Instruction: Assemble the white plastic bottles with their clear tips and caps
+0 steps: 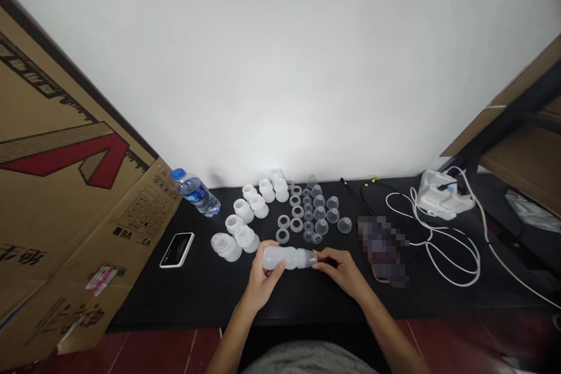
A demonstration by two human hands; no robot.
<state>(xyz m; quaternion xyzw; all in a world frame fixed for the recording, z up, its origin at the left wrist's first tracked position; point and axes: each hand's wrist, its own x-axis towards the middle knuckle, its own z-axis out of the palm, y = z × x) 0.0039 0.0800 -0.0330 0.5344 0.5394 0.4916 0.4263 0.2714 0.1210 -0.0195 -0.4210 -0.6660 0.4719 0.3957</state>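
A translucent white baby bottle [287,258] lies sideways just above the black table [210,292], held between both hands. My left hand [262,282] is wrapped round the bottle's body. My right hand [339,269] pinches its clear cap end at the right. Behind the hands stand several white bottle bodies [254,205], white rings [291,213] and clear dome caps [326,213] in loose rows.
A water bottle [196,191] lies at the back left, a phone [177,249] in front of it. A big cardboard box [65,198] leans at the left. White cables [442,239] and a power strip [442,197] sit at the right, beside a blurred-out object [383,248].
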